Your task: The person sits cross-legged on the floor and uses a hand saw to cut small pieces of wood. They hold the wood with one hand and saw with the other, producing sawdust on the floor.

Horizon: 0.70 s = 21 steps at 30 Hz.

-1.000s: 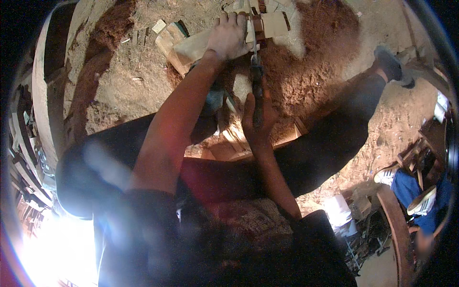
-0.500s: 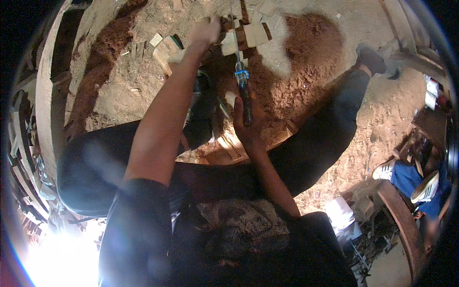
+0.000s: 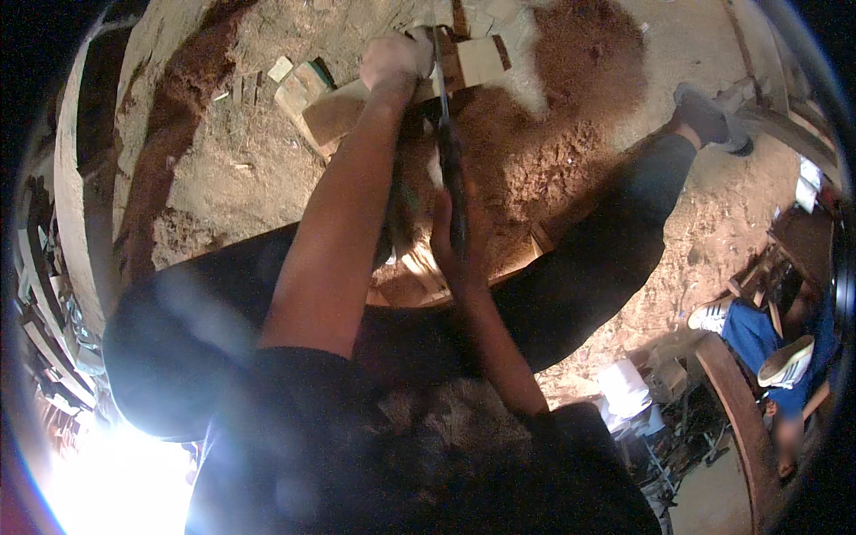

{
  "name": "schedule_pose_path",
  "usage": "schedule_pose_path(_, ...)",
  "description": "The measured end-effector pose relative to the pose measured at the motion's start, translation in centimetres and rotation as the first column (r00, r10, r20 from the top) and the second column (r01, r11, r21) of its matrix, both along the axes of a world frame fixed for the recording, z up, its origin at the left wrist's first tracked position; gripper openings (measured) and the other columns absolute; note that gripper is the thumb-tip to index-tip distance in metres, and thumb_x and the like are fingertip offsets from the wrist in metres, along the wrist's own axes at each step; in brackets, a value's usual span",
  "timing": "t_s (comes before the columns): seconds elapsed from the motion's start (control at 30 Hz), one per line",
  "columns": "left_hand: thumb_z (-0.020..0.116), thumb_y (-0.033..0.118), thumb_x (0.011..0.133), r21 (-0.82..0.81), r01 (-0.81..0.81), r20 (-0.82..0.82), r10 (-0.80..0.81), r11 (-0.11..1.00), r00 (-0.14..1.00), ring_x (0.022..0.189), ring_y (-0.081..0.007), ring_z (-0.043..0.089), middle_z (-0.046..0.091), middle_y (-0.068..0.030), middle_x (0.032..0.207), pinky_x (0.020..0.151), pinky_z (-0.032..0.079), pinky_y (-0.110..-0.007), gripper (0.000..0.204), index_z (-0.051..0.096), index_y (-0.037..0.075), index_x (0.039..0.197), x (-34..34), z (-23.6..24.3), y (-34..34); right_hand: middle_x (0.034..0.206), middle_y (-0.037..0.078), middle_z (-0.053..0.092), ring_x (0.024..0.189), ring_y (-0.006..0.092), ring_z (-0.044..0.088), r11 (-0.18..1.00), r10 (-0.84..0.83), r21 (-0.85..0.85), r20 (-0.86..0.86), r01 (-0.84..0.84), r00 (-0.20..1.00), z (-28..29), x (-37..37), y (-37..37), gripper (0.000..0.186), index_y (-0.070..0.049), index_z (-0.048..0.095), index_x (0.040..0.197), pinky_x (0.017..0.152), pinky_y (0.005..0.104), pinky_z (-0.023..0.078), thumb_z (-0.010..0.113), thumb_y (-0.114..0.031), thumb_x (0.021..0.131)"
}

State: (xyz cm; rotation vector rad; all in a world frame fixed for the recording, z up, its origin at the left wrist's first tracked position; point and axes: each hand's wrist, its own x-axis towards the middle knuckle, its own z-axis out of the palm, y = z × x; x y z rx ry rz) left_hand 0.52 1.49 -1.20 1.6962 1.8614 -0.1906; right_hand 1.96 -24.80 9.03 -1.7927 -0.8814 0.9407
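Observation:
My right hand (image 3: 464, 241) is closed around the dark handle of a handsaw (image 3: 443, 102), whose long thin blade is seen nearly edge-on and runs toward the top of the view. Ahead of it, my left hand (image 3: 392, 62) is closed over a wooden piece (image 3: 334, 111) just left of the blade; its fingertips are partly hidden. A pale wooden block (image 3: 481, 62) lies right beside the blade on the other side. Where the blade meets the wood is hard to make out.
Reddish-brown sawdust or soil (image 3: 584, 80) covers the ground to the right. Small wood offcuts (image 3: 281, 69) lie at the left. My foot (image 3: 704, 116) rests at the far right. Another person's shoe (image 3: 789, 361) shows at the right edge, near a curved plank (image 3: 736, 410) and a white container (image 3: 624, 388).
My left hand has shifted right, closer to the blade, with more of the wooden piece showing beside it. The saw handle has turned and moved slightly nearer my body.

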Motion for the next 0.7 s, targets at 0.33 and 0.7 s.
schedule_pose_path(0.33, 0.041, 0.046, 0.095, 0.073, 0.029, 0.033, -0.031, 0.997, 0.999, 0.115, -0.0401, 0.064, 0.065, -0.0244, 0.125, 0.098, 0.051, -0.048, 0.059, 0.069, -0.001, 0.117, -0.6, -2.6, 0.5, 0.118, 0.024, 0.064, 0.106, 0.0335, 0.065, 0.996, 0.084, 0.0, 0.09, -0.085, 0.992, -2.1, 0.3, -1.2, 0.041, 0.002, 0.05, 0.138, 0.084, 0.0412, 0.051, 0.052, -0.018, 0.102)
schedule_pose_path(0.7, 0.044, 0.046, 0.094, 0.184, 0.003, -0.019, 0.0, 0.983, 1.0, 0.113, -0.0402, 0.065, 0.066, -0.0253, 0.121, 0.095, 0.053, -0.046, 0.058, 0.067, -0.001, 0.118, -2.5, -6.8, 1.4, 0.128, 0.027, 0.06, 0.109, 0.0337, 0.066, 0.997, -0.072, 0.038, -0.008, 0.072, 0.997, -0.3, -1.1, 3.3, 0.049, 0.0, 0.041, 0.146, 0.088, 0.0407, 0.053, 0.053, -0.015, 0.101)
